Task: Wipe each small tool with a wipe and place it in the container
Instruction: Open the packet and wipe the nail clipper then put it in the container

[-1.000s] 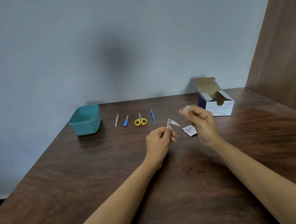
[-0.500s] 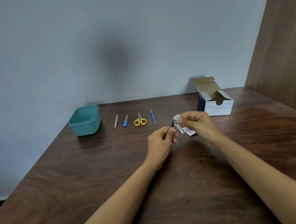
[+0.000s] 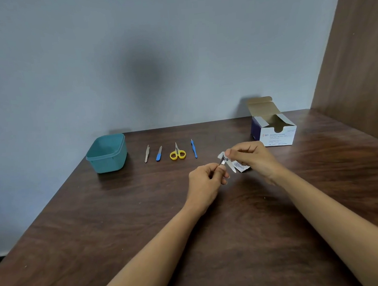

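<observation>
My left hand (image 3: 204, 179) pinches a small metal nail clipper (image 3: 223, 161) with its lever swung out, held above the table's middle. My right hand (image 3: 254, 158) presses a small white wipe (image 3: 221, 156) against the clipper's head. On the table farther back lie metal tweezers (image 3: 147, 153), a blue-handled file (image 3: 159, 154), yellow-handled scissors (image 3: 177, 152) and a thin blue tool (image 3: 194, 148) in a row. The teal container (image 3: 107, 153) stands at the row's left end, open and with nothing visible inside.
An open white box of alcohol swabs (image 3: 274, 131) stands at the back right. A torn wipe wrapper (image 3: 240, 166) lies on the brown wooden table (image 3: 143, 212) under my right hand. A wall runs behind the table and a wooden panel rises at right.
My right hand has come down and left with the wipe, from held apart to pressed on the clipper's head. My left hand has stayed nearly still.
</observation>
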Demonstrator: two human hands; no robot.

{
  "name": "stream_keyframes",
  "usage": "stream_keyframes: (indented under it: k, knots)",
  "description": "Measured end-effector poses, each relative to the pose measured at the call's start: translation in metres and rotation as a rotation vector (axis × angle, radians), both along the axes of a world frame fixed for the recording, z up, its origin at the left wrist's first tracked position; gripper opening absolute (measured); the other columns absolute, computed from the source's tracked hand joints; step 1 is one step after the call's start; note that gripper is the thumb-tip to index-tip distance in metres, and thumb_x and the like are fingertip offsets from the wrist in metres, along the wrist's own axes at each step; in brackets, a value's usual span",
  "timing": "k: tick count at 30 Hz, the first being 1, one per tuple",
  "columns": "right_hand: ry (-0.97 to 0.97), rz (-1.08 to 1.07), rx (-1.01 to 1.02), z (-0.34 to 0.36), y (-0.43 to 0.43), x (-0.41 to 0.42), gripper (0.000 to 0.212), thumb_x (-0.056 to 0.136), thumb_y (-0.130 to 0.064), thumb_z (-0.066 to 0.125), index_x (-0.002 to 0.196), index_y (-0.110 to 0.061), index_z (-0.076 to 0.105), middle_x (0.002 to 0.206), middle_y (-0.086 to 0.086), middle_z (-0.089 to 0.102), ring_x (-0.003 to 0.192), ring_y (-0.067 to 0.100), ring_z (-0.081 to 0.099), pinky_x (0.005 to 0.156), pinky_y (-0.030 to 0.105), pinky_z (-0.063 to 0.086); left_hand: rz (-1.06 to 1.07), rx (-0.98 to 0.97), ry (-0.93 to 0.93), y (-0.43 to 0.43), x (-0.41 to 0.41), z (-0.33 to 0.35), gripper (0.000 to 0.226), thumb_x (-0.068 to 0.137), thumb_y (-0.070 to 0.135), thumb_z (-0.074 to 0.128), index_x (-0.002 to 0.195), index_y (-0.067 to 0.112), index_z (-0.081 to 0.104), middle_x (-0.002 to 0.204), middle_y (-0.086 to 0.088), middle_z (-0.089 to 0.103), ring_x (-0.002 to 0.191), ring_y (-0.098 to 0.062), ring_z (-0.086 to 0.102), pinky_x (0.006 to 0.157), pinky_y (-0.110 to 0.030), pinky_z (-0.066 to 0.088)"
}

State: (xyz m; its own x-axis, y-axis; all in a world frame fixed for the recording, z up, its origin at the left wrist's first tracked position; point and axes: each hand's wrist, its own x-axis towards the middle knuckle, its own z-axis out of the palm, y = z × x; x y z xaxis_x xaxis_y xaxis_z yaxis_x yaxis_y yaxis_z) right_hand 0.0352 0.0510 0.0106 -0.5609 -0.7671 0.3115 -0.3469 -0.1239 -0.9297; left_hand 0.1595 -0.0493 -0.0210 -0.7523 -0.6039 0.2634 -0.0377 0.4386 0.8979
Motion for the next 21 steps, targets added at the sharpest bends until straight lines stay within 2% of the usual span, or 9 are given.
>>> stream_keyframes:
  k: [2, 5, 8, 12, 14, 17, 21]
  knots:
    - [-0.036, 0.007, 0.027, 0.001, 0.000, 0.000, 0.010, 0.082, -0.018, 0.071, 0.087, -0.011, 0.077, 0.076, -0.003, 0.073, 0.060, -0.001, 0.056, 0.057, 0.014, 0.040, -0.002, -0.006, -0.010, 0.000, 0.000, 0.000, 0.032, 0.097, 0.027, 0.053, 0.075, 0.014, 0.072, 0.059, 0.006, 0.062, 0.060, 0.000, 0.053, 0.061, -0.012, 0.038]
    - [-0.155, 0.005, 0.108, 0.000, 0.000, -0.002, 0.014, 0.082, -0.016, 0.071, 0.093, -0.008, 0.076, 0.074, -0.006, 0.073, 0.056, 0.000, 0.054, 0.053, 0.016, 0.036, -0.004, -0.004, -0.011, 0.001, 0.001, 0.001, 0.032, 0.097, 0.025, 0.053, 0.073, 0.014, 0.072, 0.064, 0.001, 0.066, 0.062, -0.002, 0.056, 0.066, -0.017, 0.043]
    - [-0.242, -0.006, 0.138, -0.001, -0.001, -0.004, 0.010, 0.080, -0.013, 0.073, 0.088, -0.008, 0.077, 0.077, 0.001, 0.073, 0.058, 0.002, 0.054, 0.052, 0.017, 0.035, -0.006, -0.013, -0.012, 0.002, 0.001, 0.000, 0.032, 0.096, 0.023, 0.054, 0.072, 0.014, 0.071, 0.068, -0.003, 0.069, 0.063, -0.003, 0.058, 0.068, -0.017, 0.045]
    - [-0.271, -0.047, 0.149, -0.003, -0.006, -0.004, 0.005, 0.079, -0.016, 0.073, 0.080, -0.012, 0.076, 0.065, -0.004, 0.068, 0.051, 0.001, 0.048, 0.054, 0.020, 0.031, 0.001, -0.059, -0.022, 0.002, 0.001, 0.000, 0.030, 0.096, 0.021, 0.054, 0.072, 0.014, 0.071, 0.061, 0.005, 0.064, 0.059, 0.002, 0.056, 0.061, -0.007, 0.041]
    - [-0.285, -0.049, 0.152, -0.004, -0.007, -0.004, 0.010, 0.078, -0.023, 0.075, 0.077, -0.014, 0.077, 0.062, -0.005, 0.065, 0.054, 0.004, 0.043, 0.053, 0.019, 0.030, 0.012, -0.067, -0.019, 0.002, 0.002, 0.001, 0.031, 0.096, 0.021, 0.054, 0.072, 0.014, 0.071, 0.059, 0.006, 0.063, 0.058, 0.001, 0.056, 0.061, -0.008, 0.041]
    - [-0.324, -0.032, 0.169, -0.005, -0.006, -0.006, 0.023, 0.066, -0.033, 0.077, 0.079, -0.015, 0.079, 0.069, -0.003, 0.066, 0.059, 0.005, 0.042, 0.054, 0.019, 0.030, 0.020, -0.062, -0.008, 0.004, 0.003, 0.002, 0.032, 0.096, 0.023, 0.054, 0.071, 0.014, 0.071, 0.058, 0.008, 0.062, 0.058, 0.002, 0.055, 0.061, -0.007, 0.041]
    - [-0.313, 0.025, 0.226, -0.004, -0.001, -0.010, 0.033, 0.063, -0.033, 0.078, 0.089, -0.013, 0.078, 0.082, 0.002, 0.070, 0.061, 0.004, 0.044, 0.056, 0.017, 0.031, 0.024, -0.062, -0.015, 0.004, 0.004, 0.003, 0.031, 0.096, 0.020, 0.054, 0.072, 0.012, 0.072, 0.060, 0.007, 0.063, 0.058, 0.002, 0.056, 0.061, -0.006, 0.041]
